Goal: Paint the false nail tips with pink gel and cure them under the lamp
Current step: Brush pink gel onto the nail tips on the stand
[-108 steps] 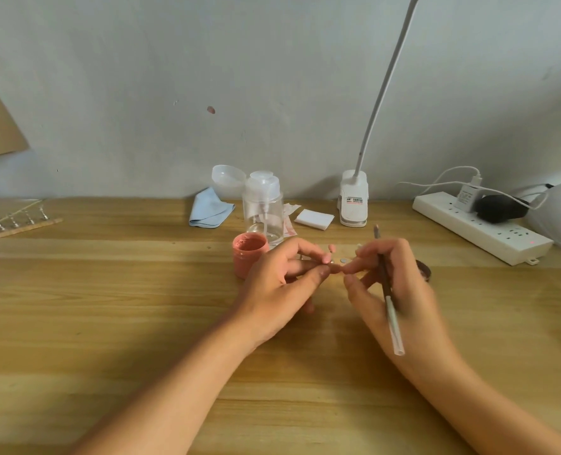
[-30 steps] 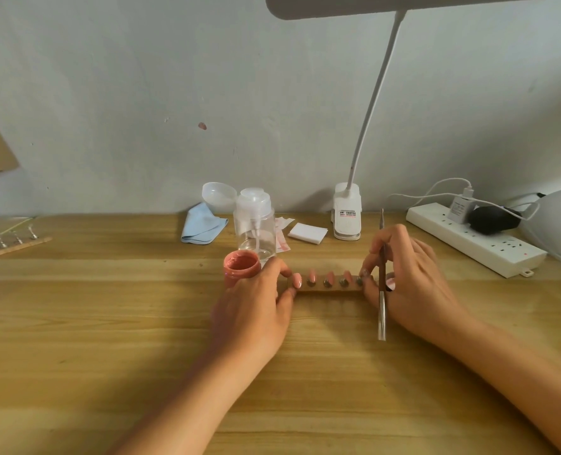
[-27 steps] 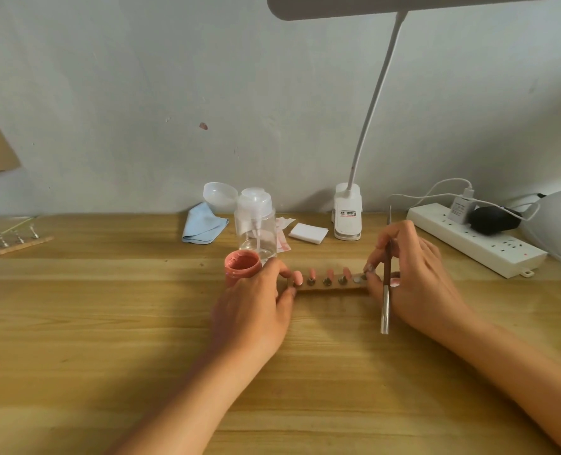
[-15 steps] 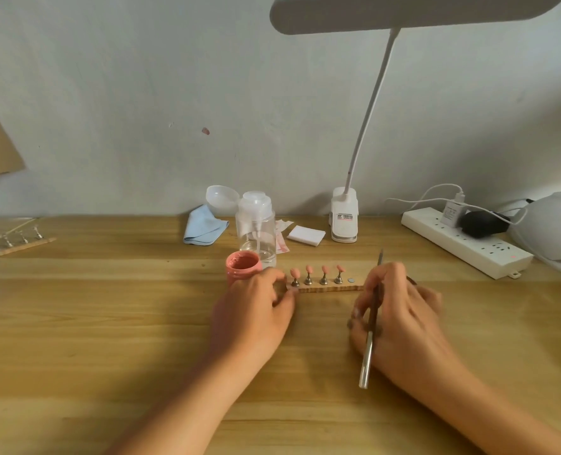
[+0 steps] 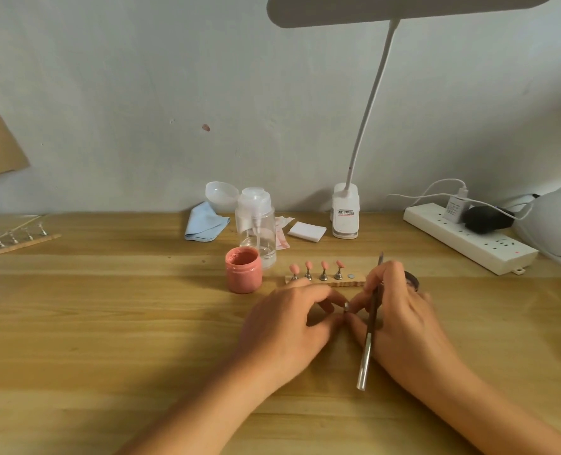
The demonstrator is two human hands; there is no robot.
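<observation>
A wooden strip [image 5: 325, 284] lies mid-table with four pink-painted nail tips [image 5: 323, 265] on small metal stands and one bare spot at its right end. An open jar of pink gel [image 5: 243, 274] stands just left of it. In front of the strip my left hand [image 5: 285, 326] and my right hand [image 5: 407, 323] meet fingertip to fingertip on a small metal nail stand [image 5: 346, 305]. My left fingers pinch it. My right hand also grips a thin brush [image 5: 369, 336], handle pointing toward me. The white curing lamp [image 5: 557, 221] sits at the far right.
Along the wall are a blue cloth [image 5: 203, 223], a clear pump bottle [image 5: 256, 224], white pads [image 5: 307, 230], a clip desk lamp [image 5: 346, 211] and a power strip [image 5: 469, 241]. A second stand rack [image 5: 13, 239] lies far left. A dark lid [image 5: 412, 279] peeks out behind my right hand.
My right hand lifted the rightmost stand off the strip and drew back toward me. My left hand left the strip's end and came over to meet it at the stand.
</observation>
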